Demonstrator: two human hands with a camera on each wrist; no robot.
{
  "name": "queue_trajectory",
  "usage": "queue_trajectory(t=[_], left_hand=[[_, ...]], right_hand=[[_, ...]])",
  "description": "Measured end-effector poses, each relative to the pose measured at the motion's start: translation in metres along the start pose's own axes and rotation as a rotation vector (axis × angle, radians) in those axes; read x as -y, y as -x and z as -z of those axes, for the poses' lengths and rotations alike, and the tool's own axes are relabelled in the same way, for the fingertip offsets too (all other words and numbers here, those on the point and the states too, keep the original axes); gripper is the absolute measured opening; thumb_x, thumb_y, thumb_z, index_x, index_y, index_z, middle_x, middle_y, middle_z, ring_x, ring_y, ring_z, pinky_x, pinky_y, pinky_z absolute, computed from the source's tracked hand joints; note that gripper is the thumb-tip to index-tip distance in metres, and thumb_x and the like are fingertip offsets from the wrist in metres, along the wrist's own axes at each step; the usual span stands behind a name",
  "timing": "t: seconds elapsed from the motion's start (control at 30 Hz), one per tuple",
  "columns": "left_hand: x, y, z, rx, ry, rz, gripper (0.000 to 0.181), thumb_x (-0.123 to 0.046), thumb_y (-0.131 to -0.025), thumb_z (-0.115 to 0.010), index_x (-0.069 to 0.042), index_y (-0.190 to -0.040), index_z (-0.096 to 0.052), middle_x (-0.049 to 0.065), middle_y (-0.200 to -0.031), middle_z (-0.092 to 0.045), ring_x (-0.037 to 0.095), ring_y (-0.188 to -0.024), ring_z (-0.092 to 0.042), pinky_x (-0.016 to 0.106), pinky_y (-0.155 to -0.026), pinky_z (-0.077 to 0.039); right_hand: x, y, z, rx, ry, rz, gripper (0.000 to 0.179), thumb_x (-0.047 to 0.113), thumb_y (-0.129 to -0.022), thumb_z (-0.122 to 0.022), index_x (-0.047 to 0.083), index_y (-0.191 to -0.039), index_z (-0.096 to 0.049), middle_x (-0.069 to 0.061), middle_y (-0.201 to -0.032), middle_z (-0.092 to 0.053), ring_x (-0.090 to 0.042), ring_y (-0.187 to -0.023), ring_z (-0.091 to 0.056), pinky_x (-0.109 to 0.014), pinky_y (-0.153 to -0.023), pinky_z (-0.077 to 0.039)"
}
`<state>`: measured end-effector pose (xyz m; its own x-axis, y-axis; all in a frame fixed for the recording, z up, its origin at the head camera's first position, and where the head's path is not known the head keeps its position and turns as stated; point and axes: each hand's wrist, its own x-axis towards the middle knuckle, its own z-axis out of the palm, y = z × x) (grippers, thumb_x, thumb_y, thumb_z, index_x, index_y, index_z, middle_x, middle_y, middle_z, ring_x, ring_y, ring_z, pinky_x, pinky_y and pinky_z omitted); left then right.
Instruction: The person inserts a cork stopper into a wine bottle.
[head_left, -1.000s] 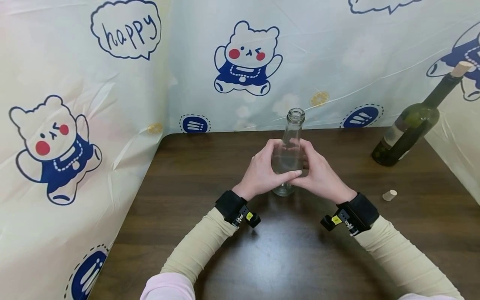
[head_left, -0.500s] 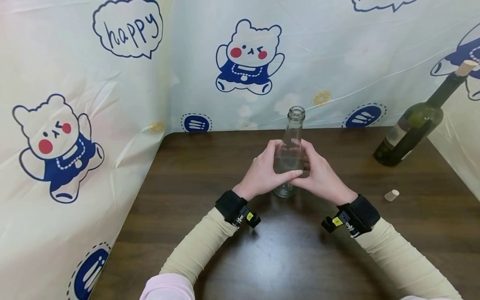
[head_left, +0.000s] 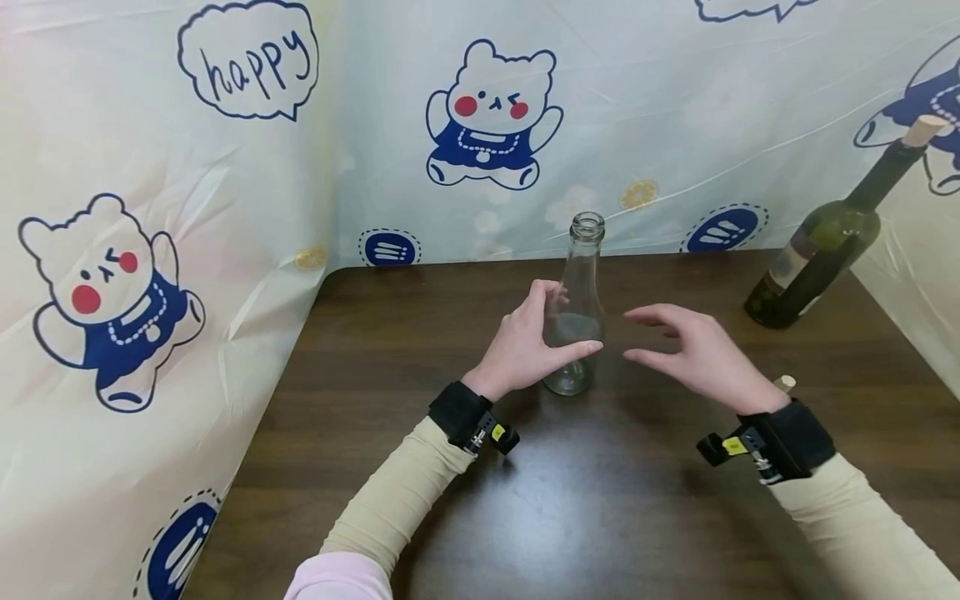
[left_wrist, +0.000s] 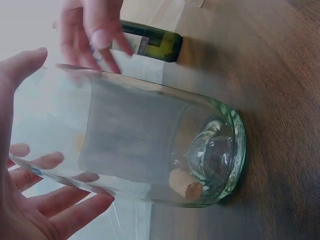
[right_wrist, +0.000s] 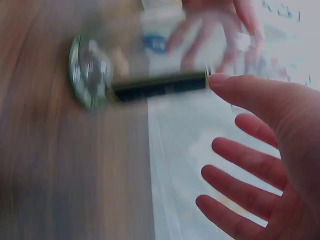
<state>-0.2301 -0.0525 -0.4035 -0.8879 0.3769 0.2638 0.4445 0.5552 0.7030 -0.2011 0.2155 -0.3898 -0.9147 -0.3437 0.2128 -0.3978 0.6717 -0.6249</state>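
Observation:
A clear glass bottle (head_left: 573, 321) stands upright on the table, its mouth uncovered. My left hand (head_left: 525, 337) holds its side, thumb across the front and fingers round the back. Inside the bottle a cork (left_wrist: 185, 184) lies at the bottom, against the wall beside the raised base. My right hand (head_left: 693, 354) is apart from the bottle, to its right, thumb and fingers spread with nothing between them. Behind the right wrist, a second cork (head_left: 785, 383) lies on the table, partly hidden.
A dark green wine bottle (head_left: 813, 258) with a cork (head_left: 924, 130) in its neck stands at the back right of the brown wooden table (head_left: 420, 317). A printed cloth (head_left: 360, 150) hangs behind and at the left, close to the table's edge.
My right hand has let go of the glass bottle and moved right, now partly covering the loose cork. My left hand has stayed on the bottle, which stands where it was.

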Motion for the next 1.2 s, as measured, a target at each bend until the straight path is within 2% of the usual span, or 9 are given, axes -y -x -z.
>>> queue_trajectory(t=[0.13, 0.33, 0.5, 0.6, 0.73, 0.83, 1.07, 1.2], left_hand=[[0.000, 0.001, 0.000, 0.005, 0.006, 0.018, 0.084, -0.070, -0.079, -0.070, -0.021, -0.140, -0.038, -0.002, -0.138, -0.063, 0.016, -0.123, -0.062, 0.042, -0.099, -0.053], [-0.001, 0.001, -0.001, 0.005, 0.010, 0.023, 0.085, -0.068, -0.079, -0.071, -0.020, -0.141, -0.038, -0.001, -0.139, -0.063, 0.015, -0.124, -0.061, 0.042, -0.098, -0.053], [0.000, 0.002, -0.001, 0.008, 0.015, 0.027, 0.086, -0.068, -0.079, -0.071, -0.019, -0.142, -0.038, -0.001, -0.139, -0.062, 0.015, -0.125, -0.061, 0.043, -0.099, -0.053], [0.000, 0.003, -0.002, 0.002, 0.016, 0.027, 0.086, -0.068, -0.079, -0.071, -0.020, -0.141, -0.038, -0.001, -0.138, -0.063, 0.015, -0.124, -0.061, 0.044, -0.099, -0.053], [0.000, 0.003, -0.002, -0.001, 0.021, 0.022, 0.084, -0.068, -0.080, -0.071, -0.020, -0.141, -0.039, -0.001, -0.138, -0.063, 0.015, -0.123, -0.061, 0.043, -0.098, -0.054], [0.001, 0.003, -0.003, -0.003, 0.020, 0.017, 0.083, -0.067, -0.080, -0.071, -0.020, -0.140, -0.039, -0.001, -0.138, -0.063, 0.015, -0.123, -0.062, 0.043, -0.097, -0.054], [0.001, 0.002, -0.003, -0.012, 0.017, 0.022, 0.084, -0.068, -0.079, -0.072, -0.020, -0.140, -0.039, -0.001, -0.137, -0.064, 0.014, -0.122, -0.062, 0.043, -0.097, -0.054], [0.002, 0.001, -0.003, -0.010, 0.015, 0.022, 0.086, -0.069, -0.078, -0.071, -0.020, -0.141, -0.038, -0.001, -0.138, -0.064, 0.014, -0.123, -0.062, 0.042, -0.097, -0.054]], right_hand=[[-0.020, 0.021, 0.028, -0.023, 0.055, -0.160, 0.069, 0.053, -0.089, -0.071, 0.006, -0.139, -0.061, -0.023, -0.139, -0.063, -0.044, -0.127, -0.056, -0.068, -0.100, -0.045], [-0.056, 0.049, 0.061, -0.045, 0.217, -0.372, 0.090, 0.064, -0.088, -0.064, -0.007, -0.142, -0.051, -0.041, -0.136, -0.055, -0.058, -0.120, -0.051, -0.073, -0.086, -0.045], [-0.085, 0.071, 0.069, 0.001, 0.333, -0.510, 0.098, 0.065, -0.088, -0.064, -0.019, -0.137, -0.046, -0.049, -0.126, -0.051, -0.063, -0.106, -0.051, -0.070, -0.076, -0.046], [-0.100, 0.081, 0.066, 0.072, 0.356, -0.574, 0.104, 0.069, -0.087, -0.062, -0.023, -0.133, -0.045, -0.050, -0.122, -0.051, -0.062, -0.101, -0.052, -0.070, -0.075, -0.047], [-0.113, 0.088, 0.061, 0.151, 0.366, -0.618, 0.109, 0.076, -0.084, -0.058, -0.023, -0.128, -0.047, -0.050, -0.121, -0.053, -0.061, -0.098, -0.055, -0.069, -0.074, -0.048], [-0.119, 0.089, 0.059, 0.171, 0.362, -0.612, 0.106, 0.074, -0.085, -0.059, -0.023, -0.127, -0.048, -0.050, -0.123, -0.052, -0.061, -0.098, -0.055, -0.069, -0.074, -0.048], [-0.124, 0.084, 0.058, 0.174, 0.293, -0.541, 0.061, 0.038, -0.097, -0.061, -0.015, -0.127, -0.053, -0.047, -0.119, -0.056, -0.054, -0.094, -0.058, -0.065, -0.073, -0.049], [-0.121, 0.078, 0.052, 0.127, 0.256, -0.497, 0.050, 0.032, -0.102, -0.053, -0.012, -0.125, -0.062, -0.044, -0.122, -0.060, -0.051, -0.096, -0.059, -0.063, -0.076, -0.048]])
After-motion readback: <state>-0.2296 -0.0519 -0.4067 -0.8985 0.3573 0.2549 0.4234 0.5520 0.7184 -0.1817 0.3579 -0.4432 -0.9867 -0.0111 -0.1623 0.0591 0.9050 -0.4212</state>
